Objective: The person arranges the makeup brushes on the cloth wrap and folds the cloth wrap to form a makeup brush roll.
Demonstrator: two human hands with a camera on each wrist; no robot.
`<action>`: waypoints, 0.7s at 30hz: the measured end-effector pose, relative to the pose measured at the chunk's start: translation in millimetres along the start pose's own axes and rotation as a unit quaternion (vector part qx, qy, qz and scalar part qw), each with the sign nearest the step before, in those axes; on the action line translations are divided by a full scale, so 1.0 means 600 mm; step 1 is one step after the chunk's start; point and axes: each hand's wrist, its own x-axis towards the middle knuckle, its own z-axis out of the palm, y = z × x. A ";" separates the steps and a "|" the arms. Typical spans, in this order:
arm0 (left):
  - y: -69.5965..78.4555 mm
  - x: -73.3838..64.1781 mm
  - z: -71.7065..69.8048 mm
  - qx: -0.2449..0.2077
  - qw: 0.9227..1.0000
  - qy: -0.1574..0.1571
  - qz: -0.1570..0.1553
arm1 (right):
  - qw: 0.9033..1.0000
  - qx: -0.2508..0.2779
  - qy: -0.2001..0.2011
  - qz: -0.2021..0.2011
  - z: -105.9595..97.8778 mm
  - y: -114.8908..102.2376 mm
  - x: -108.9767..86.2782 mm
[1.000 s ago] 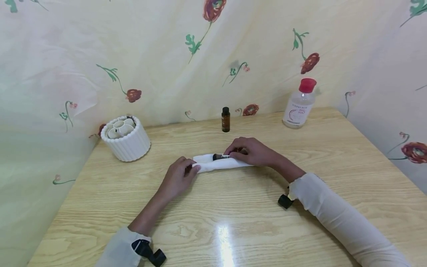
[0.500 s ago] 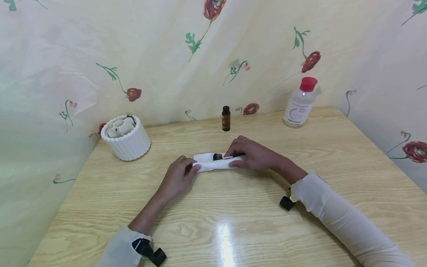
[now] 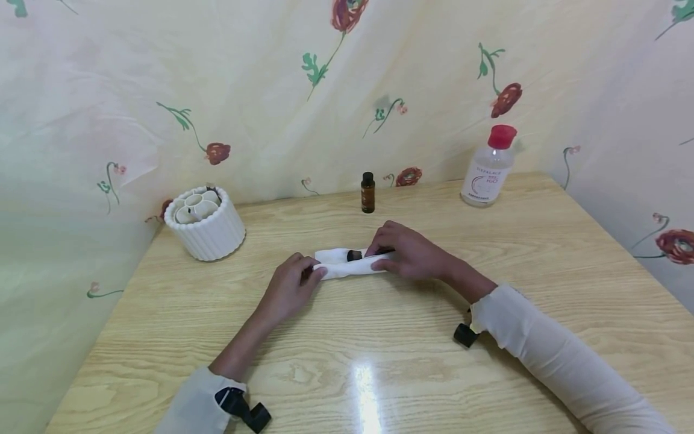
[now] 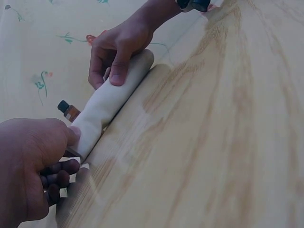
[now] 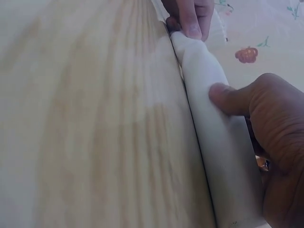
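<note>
A white cloth point(image 3: 347, 270) lies partly rolled in the middle of the wooden table, its near edge forming a long tube. In its fold, a brush with dark bristles point(image 3: 354, 255) shows at the tip; my right fingers hide the rest. My left hand point(image 3: 290, 286) pinches the cloth's left end between thumb and fingers. Farther right, my right hand point(image 3: 417, 250) grips the roll, thumb on the near side and fingers over the far side. The right wrist view shows that thumb point(image 5: 232, 97) pressing on the smooth white roll point(image 5: 204, 76).
Behind the cloth stands a small brown bottle point(image 3: 368, 194) with a black cap. A clear bottle point(image 3: 486, 172) with a red cap is at the back right. At the back left sits a ribbed white holder point(image 3: 208, 232) with round compartments. Flowered fabric point(image 3: 260, 108) hangs behind the table.
My right thumb has moved from over the brush to the near side of the roll. Less of the brush shows past my right fingers. My left hand has stayed in place.
</note>
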 end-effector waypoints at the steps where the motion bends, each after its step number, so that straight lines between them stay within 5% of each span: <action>1: 0.000 0.000 0.000 0.001 1.000 0.000 0.000 | 1.000 -0.007 0.002 0.000 0.001 -0.002 0.000; 9: 0.003 0.000 -0.001 -0.003 1.000 -0.003 -0.003 | 0.998 -0.050 0.025 -0.004 0.005 -0.016 -0.001; 21: 0.007 0.000 -0.002 -0.004 1.000 -0.003 -0.007 | 0.997 -0.037 0.066 0.032 0.014 -0.035 -0.007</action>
